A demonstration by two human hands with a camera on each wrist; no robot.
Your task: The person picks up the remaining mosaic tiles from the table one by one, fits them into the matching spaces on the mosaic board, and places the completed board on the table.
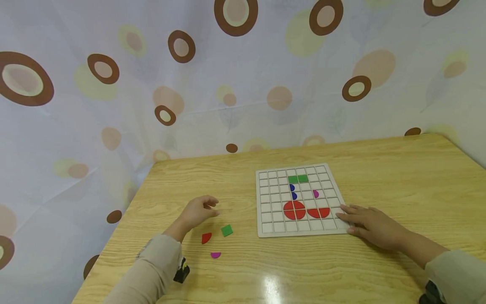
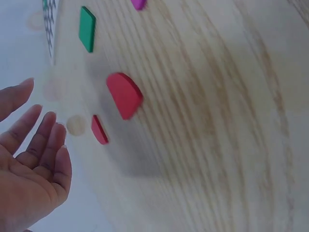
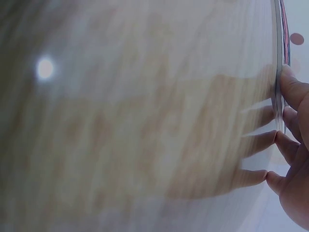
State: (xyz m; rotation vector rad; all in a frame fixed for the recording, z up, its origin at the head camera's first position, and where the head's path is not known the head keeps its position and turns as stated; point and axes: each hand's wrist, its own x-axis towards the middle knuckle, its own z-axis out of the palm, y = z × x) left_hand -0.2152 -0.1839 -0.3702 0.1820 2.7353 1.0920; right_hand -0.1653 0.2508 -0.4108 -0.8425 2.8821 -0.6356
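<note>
My left hand [image 1: 198, 210] hovers over the table's left part, fingers loosely bent and nothing in them. Close to it lie a red quarter-circle tile [image 1: 206, 238], a green square tile [image 1: 227, 230] and a purple half-circle tile [image 1: 215, 255]. A second, smaller-looking red tile [image 2: 99, 129] shows beside the hand in the left wrist view; the hand and arm hide it from the head view. My right hand [image 1: 373, 226] touches the lower right corner of a white grid board [image 1: 267, 217], fingers stretched along its edge.
On the board sit green tiles [image 1: 298, 179], blue half-circles [image 1: 292, 187], a purple half-circle [image 1: 316, 194], a red circle of tiles [image 1: 294, 210] and a red half-circle [image 1: 319, 212]. The wooden table [image 1: 303, 270] meets a patterned cloth [image 1: 243, 76] behind.
</note>
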